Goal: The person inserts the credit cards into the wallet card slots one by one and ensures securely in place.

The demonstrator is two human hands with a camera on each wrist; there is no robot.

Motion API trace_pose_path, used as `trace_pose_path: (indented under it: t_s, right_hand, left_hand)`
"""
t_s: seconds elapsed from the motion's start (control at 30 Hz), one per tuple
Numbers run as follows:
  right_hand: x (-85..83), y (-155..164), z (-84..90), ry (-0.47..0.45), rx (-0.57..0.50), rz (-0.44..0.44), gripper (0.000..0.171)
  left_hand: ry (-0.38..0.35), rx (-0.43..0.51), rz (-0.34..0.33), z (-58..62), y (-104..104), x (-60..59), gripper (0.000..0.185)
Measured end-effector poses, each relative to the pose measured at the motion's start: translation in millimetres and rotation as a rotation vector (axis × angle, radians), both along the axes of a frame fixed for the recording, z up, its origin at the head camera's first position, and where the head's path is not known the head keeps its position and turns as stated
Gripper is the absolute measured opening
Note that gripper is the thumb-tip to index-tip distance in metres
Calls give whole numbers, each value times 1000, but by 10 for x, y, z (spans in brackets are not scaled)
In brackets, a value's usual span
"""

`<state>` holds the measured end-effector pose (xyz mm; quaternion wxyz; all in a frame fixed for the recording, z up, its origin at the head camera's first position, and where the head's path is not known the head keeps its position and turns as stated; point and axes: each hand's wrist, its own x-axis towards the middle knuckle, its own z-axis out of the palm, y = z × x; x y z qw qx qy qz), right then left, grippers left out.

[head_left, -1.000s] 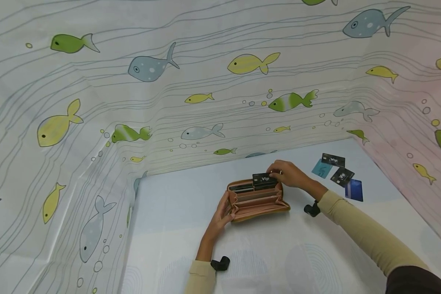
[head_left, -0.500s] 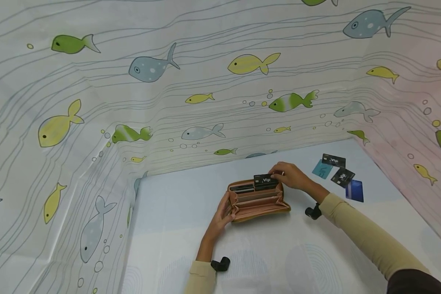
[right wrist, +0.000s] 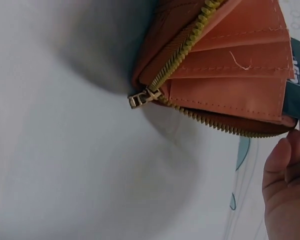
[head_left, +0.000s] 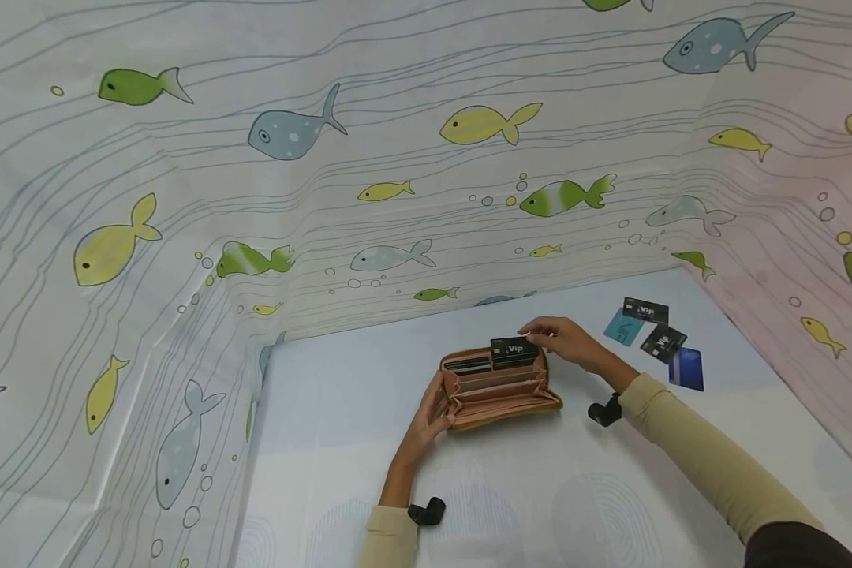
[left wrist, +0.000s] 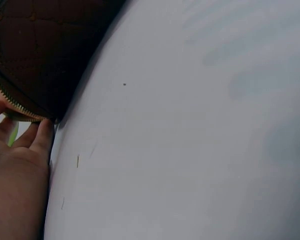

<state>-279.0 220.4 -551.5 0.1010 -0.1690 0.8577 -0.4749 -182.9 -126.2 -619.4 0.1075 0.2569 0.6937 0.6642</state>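
A brown zip wallet (head_left: 500, 394) stands opened on the table, its pink pockets facing up. My left hand (head_left: 420, 426) grips its left end, thumb at the front and fingers behind. In the left wrist view, the fingertips of that hand (left wrist: 20, 155) meet the zipped edge of the quilted wallet (left wrist: 35, 50). A black "Vip" card (head_left: 514, 348) sticks up from the wallet's back right slot. My right hand (head_left: 564, 341) has its fingertips at the card's upper right corner. From the right wrist, the thumb (right wrist: 277, 157) shows apart from the card (right wrist: 297, 92), beside the wallet's zip.
Right of the wallet lie several loose cards: a black card (head_left: 646, 308), a teal card (head_left: 621, 326), another black card (head_left: 663, 343) and a blue card (head_left: 685, 368). More cards (head_left: 467, 364) fill the wallet's left slots. A fish-patterned sheet (head_left: 397, 221) rises behind the white tabletop (head_left: 341, 410).
The right hand has shifted slightly right and its fingers have loosened at the card's corner, so more of the card shows. The left hand and the wallet keep their places.
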Motion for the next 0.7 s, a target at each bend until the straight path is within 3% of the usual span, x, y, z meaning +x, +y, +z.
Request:
trace_pose_path:
  t_s: [0.17,0.5,0.7]
  right_hand:
    - [-12,4,42,-1,-17,31,25]
    - [-75,-145,65,-96,-120,87,24]
    - [-64,-176,-42,-75,-159,124,23]
  left_hand:
    - [1,-1,16,-122,0,-26,80]
    - [-6,22,19,-124,6,-16,80]
    - [-11,10,26,-132,7,-20,80]
